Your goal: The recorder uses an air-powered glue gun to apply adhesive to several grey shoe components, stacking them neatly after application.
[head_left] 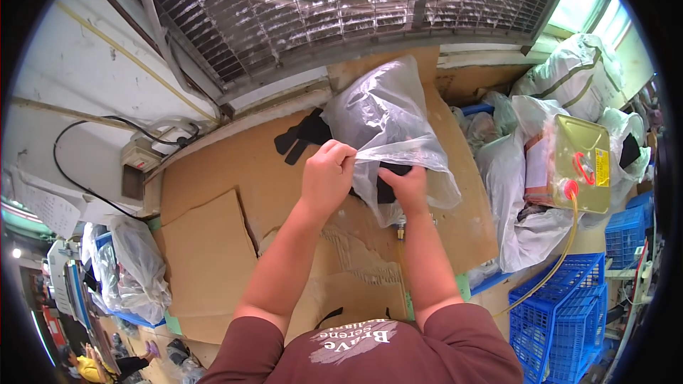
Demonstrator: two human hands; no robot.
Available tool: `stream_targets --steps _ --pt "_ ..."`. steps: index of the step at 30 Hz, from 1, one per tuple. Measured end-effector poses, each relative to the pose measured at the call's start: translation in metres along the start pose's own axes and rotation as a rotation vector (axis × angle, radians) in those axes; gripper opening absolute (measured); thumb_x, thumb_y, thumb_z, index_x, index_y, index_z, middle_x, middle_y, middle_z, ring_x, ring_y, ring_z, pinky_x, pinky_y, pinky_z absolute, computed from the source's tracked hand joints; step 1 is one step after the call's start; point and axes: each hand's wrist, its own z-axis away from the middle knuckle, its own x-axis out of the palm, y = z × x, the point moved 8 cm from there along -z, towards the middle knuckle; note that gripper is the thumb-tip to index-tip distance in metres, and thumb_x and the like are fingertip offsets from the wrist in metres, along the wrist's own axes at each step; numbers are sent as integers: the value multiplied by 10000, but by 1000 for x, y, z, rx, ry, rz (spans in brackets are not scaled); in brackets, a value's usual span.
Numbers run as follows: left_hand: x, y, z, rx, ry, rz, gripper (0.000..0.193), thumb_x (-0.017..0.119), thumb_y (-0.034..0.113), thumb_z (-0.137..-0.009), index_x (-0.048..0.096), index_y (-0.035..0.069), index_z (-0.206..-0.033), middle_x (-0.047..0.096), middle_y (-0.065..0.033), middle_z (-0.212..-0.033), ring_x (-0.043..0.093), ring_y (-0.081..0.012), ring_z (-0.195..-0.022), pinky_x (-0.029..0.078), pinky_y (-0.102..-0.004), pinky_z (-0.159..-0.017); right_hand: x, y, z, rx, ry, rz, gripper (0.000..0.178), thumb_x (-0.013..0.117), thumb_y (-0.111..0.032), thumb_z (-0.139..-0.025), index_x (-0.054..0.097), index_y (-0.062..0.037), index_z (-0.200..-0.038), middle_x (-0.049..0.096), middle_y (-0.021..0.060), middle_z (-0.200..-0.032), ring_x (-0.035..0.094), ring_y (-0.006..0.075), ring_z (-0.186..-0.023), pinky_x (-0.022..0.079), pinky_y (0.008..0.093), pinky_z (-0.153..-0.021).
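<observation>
Plastic bag (384, 110): on your cardboard-topped counter (206, 270), probably light, limp and slippery — hold it by the doubled rim, since thin film may tear.
Left hand (327, 174): your thumb and fingers pinch the bag's edge.
Right hand (408, 188): at the mouth, touching a black piece (385, 193); film hides your fingers, so I cannot tell their grip.
Black strips (307, 135): left of the bag — likely soft; take them mid-length.

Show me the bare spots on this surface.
Bare cardboard lies between the black pieces and the loose cardboard sheet, whose top is bare too. Another strip runs between the right forearm and the white bags. Crowded: the middle, with left hand, right hand and clear bag.
</observation>
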Motion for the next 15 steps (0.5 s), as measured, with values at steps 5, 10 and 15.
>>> stream_targets --steps 5,10,15 --pt "23 13 11 31 -88 57 17 594 38 -738 580 46 -741 581 -91 -752 577 -280 -629 465 -334 -555 -61 -3 57 183 56 -270 742 671 15 -619 340 -33 -1281 497 101 -1153 493 220 -1063 412 337 -901" --pt "38 12 36 13 -217 48 57 595 33 -723 574 49 -774 571 -93 -766 567 -307 -677 464 -357 -594 -100 4 133 260 37 -452 819 667 22 -593 297 -56 -1320 448 105 -1217 466 224 -1105 386 346 -942" --pt "40 -21 79 -82 -258 -89 124 610 83 -735 568 36 -841 557 -111 -764 553 -314 -658 459 -374 -623 -91 -26 187 221 -90 -163 892 732 -13 -567 278 -69 -1334 461 93 -1206 470 205 -1098 376 344 -949"
